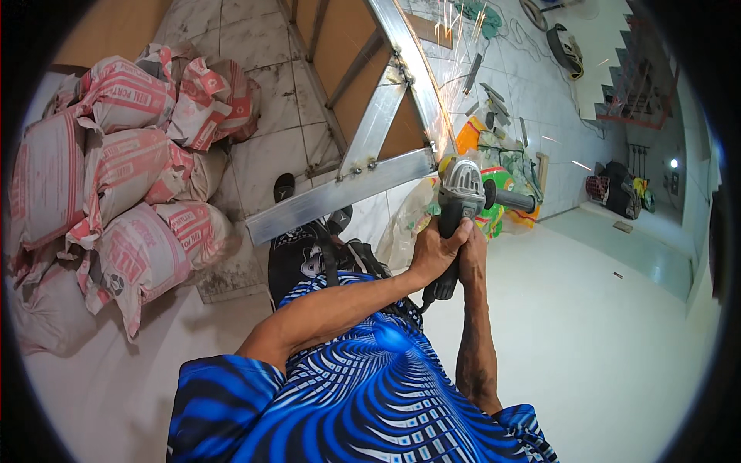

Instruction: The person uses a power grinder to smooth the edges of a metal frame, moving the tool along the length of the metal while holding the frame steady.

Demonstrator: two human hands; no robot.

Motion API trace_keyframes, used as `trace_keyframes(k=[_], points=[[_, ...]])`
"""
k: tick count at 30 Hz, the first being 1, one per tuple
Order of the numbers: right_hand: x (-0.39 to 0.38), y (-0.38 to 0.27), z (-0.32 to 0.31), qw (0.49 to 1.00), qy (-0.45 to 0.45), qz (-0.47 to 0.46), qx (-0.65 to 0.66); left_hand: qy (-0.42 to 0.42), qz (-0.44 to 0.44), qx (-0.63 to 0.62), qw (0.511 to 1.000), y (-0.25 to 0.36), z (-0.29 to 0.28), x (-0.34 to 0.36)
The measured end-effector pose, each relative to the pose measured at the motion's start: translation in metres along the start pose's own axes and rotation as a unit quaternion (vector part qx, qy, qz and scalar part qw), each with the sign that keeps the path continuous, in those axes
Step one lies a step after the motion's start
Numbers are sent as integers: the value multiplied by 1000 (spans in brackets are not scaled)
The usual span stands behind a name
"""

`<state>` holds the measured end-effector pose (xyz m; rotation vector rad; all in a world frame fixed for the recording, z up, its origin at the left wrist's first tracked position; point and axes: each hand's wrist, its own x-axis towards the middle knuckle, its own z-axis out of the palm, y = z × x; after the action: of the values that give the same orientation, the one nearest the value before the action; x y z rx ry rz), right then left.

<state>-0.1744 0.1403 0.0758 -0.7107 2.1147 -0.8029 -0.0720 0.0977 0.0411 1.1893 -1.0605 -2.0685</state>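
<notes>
An angle grinder [461,185] with a grey metal head and black body is gripped by both of my hands. My left hand [436,251] wraps round its body from the left, and my right hand [472,251] closes on it from the right. Its side handle [515,199] sticks out to the right, ungripped. At its far end the grinder meets the corner of a welded metal frame [340,199], and orange sparks [455,31] fly away from there. The disc itself is mostly hidden by the head. Dark weld marks show on the frame's joints.
Stacked red-and-white sacks [127,166] fill the left side. Metal offcuts [496,104] and colourful plastic packaging [494,201] lie on the tiled floor [270,46] beyond the grinder. A dark bag [617,189] rests by the far right wall. My shoe [284,187] is beside the frame.
</notes>
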Motion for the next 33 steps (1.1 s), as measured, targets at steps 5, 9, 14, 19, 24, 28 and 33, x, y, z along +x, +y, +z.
trace_keyframes(k=[5,9,14,19,24,28,33], points=[[1,-1,-6,999,-13,-2,-35,2,1,-6,1000,-3,3,-1],[5,6,-9,998,-17,-17,-54,-1,2,-21,1000,-7,6,-1],[7,9,-12,995,-12,-22,-92,-23,-7,-76,997,-12,10,1],[10,7,-12,992,-21,-14,-123,-9,6,-104,994,-16,11,2],[12,18,-11,993,-9,-26,-111,-16,-4,-102,995,-10,6,0],[10,15,-11,993,-12,-38,-110,-14,-3,-89,996,-11,6,0],[7,2,-6,995,-4,-26,-98,-15,-13,-87,996,-12,6,2]])
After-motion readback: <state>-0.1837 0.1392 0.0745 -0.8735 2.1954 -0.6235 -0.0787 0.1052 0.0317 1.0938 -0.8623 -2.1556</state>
